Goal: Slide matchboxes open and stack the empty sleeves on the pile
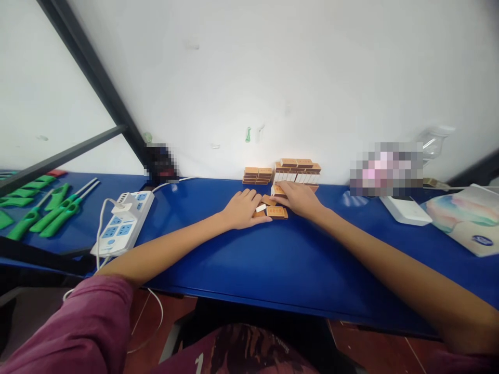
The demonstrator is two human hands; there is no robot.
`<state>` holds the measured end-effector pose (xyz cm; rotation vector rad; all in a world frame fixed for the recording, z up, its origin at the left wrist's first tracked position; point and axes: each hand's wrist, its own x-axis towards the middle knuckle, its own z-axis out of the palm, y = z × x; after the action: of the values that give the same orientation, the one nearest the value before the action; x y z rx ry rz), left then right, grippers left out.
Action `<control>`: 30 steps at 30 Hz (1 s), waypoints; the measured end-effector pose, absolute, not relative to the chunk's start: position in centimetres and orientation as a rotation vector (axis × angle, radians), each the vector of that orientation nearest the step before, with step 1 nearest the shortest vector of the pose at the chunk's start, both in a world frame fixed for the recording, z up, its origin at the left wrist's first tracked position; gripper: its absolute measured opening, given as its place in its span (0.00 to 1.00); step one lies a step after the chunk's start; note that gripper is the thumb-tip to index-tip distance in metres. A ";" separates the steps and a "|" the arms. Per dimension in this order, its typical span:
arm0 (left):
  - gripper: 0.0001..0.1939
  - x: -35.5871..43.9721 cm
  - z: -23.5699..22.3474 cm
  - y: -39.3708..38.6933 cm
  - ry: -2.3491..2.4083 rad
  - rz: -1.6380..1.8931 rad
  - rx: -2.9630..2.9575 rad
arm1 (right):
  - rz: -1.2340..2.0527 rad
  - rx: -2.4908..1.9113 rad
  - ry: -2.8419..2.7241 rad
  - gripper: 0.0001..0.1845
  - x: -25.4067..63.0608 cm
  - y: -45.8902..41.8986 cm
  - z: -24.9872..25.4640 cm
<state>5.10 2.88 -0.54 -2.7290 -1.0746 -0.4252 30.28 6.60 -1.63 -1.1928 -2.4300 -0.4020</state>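
Note:
Small orange-brown matchboxes with dark sides and white ends lie between my hands. My left hand [244,209] is curled round a tilted matchbox [261,208], whose white end shows between thumb and fingers. My right hand [297,197] has its fingers closed on a matchbox [278,190] at the front of the larger stack; its fingertips are partly hidden. A flat matchbox [277,212] lies just below, apart from the stacks. Behind it stand a larger stack of matchboxes [297,165] and, to its left, a lower stack [257,175].
The blue table [234,265] meets a white wall. At left are a white power strip [123,222] with a cable and several green lighters [58,217]. A white device [405,210], a tissue pack [465,218] and a clear bottle [434,144] are at right.

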 end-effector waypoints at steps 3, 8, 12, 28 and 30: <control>0.36 4.2 -0.3 2.8 -1.044 -0.399 -2.717 | -0.399 -1.203 -2.429 0.27 31.2 6.6 -2.0; 0.37 3.5 -0.2 2.7 -0.941 -0.347 -2.740 | -0.345 -1.194 -2.410 0.24 31.1 6.7 -2.9; 0.37 3.4 -0.4 3.0 -0.880 -0.324 -2.758 | -0.317 -1.250 -2.293 0.24 31.5 7.0 -3.0; 0.33 0.9 0.1 5.0 -0.794 -0.220 -2.783 | -0.444 -1.408 -2.454 0.25 39.8 4.7 -3.2; 0.36 1.2 0.1 4.9 -0.800 -0.240 -2.784 | -0.435 -1.392 -2.475 0.25 39.7 4.6 -3.3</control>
<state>1.19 4.91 0.11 -2.7839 -0.8001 -0.2401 39.69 4.59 -3.27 -1.3915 -2.4748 -0.4348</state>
